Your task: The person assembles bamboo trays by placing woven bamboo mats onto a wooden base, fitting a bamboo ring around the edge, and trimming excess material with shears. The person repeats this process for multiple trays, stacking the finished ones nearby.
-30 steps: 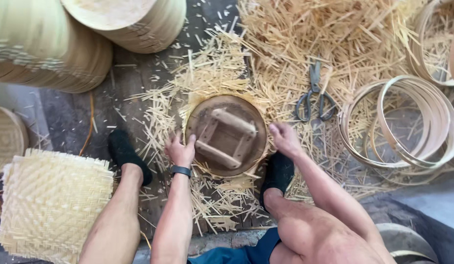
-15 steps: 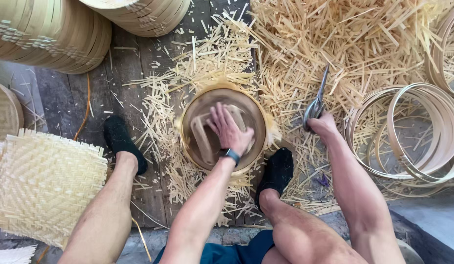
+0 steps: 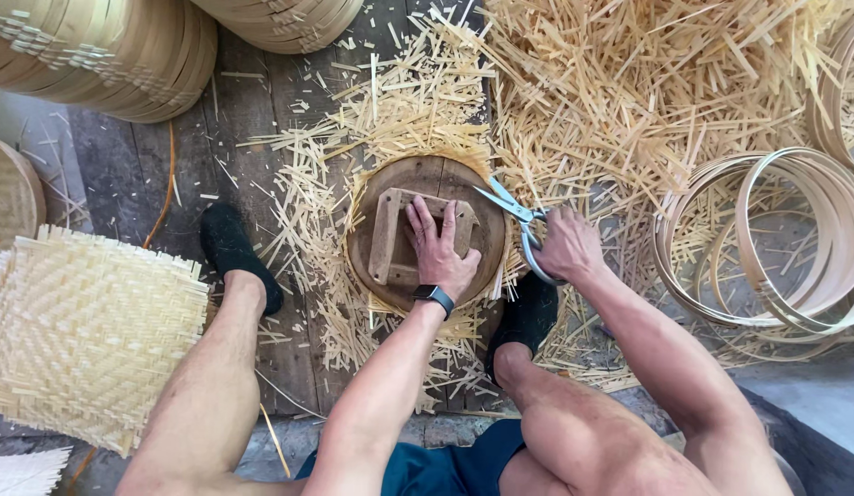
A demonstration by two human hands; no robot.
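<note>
A round wooden block [image 3: 427, 234] with a small wooden frame [image 3: 395, 234] on top sits in the middle of the floor [image 3: 252, 119], between two dark shoes. The left hand [image 3: 441, 253] lies flat and open on it, pressing down. Just to the right, the right hand [image 3: 566, 246] grips big scissors [image 3: 519, 220], blades open. The tips point toward the left fingers, so a slip could nick them. Bamboo scraps [image 3: 629, 92] lie all around. Hoops [image 3: 776, 239] sit right, a woven mat [image 3: 87, 335] left.

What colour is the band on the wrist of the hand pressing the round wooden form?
Black: the wrist band on the left hand, clearest in the head view.
</note>
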